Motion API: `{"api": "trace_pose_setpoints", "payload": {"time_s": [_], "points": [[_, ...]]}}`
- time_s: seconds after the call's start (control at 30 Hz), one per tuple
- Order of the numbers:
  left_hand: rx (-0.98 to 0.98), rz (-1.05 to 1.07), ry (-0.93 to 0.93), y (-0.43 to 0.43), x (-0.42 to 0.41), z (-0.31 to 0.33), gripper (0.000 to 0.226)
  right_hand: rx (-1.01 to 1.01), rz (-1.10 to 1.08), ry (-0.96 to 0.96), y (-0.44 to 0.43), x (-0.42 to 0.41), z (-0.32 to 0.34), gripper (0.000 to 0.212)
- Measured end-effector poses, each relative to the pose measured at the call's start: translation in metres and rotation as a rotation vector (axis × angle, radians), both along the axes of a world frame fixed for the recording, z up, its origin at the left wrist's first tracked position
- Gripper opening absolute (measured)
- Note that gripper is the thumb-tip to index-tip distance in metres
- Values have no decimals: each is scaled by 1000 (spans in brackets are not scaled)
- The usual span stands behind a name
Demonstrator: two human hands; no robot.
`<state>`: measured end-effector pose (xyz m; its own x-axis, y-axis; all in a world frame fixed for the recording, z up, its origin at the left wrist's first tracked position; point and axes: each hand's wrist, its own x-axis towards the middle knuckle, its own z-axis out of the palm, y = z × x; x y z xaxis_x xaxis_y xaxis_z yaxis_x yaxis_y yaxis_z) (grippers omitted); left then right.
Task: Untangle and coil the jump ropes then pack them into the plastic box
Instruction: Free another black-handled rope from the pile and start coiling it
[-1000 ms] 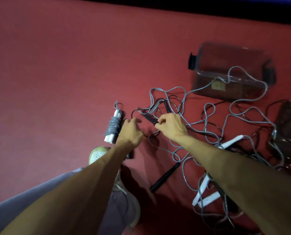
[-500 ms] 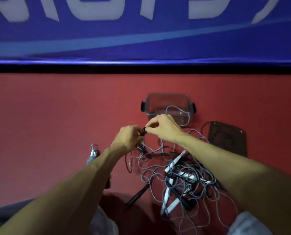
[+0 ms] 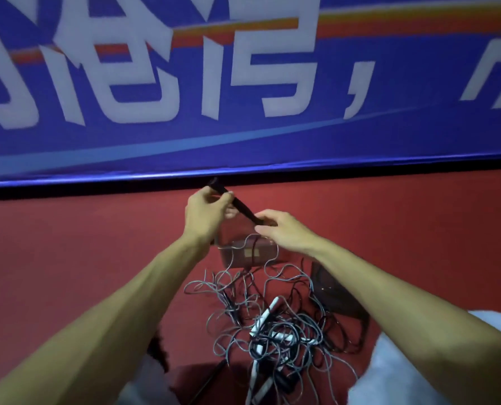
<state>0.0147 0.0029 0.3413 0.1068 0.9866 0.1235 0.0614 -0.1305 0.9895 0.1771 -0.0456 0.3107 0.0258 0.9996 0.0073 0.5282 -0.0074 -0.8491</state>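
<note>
Both hands are now raised higher than half a second ago, and the view is tilting up, so the big blue banner with white characters is filling the whole upper half. Below it the red carpeted floor is spreading across the lower half. On this floor the grey and black tangle of jump ropes is lying between the two forearms, with several white handles caught inside the loops. Just beyond the tangle the clear plastic box with dark side clips is standing open, and one grey loop is hanging over its near wall. To the right of the box a dark, see-through flat lid is lying on the floor, partly under the right forearm. A second black stick-like handle is lying at the lower edge, near the left arm.

The left hand is holding up the long black jump-rope handle, its grip pinching the upper end, and the handle is slanting down to the right. The right hand is taking the lower end, with the thumb and fingers pressing together on it, above the box.
</note>
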Motion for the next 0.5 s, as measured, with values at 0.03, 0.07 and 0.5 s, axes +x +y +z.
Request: {"api": "trace_pose_setpoints", "payload": {"time_s": [0.03, 0.07, 0.5], "points": [[-18, -14, -103, -6, 3, 10, 13, 38, 8, 1, -8, 2, 7, 22], [-41, -29, -211, -13, 7, 18, 13, 83, -2, 10, -13, 5, 12, 18], [-29, -131, 100, -49, 3, 1, 15, 384, -167, 136, -36, 16, 46, 29]]}}
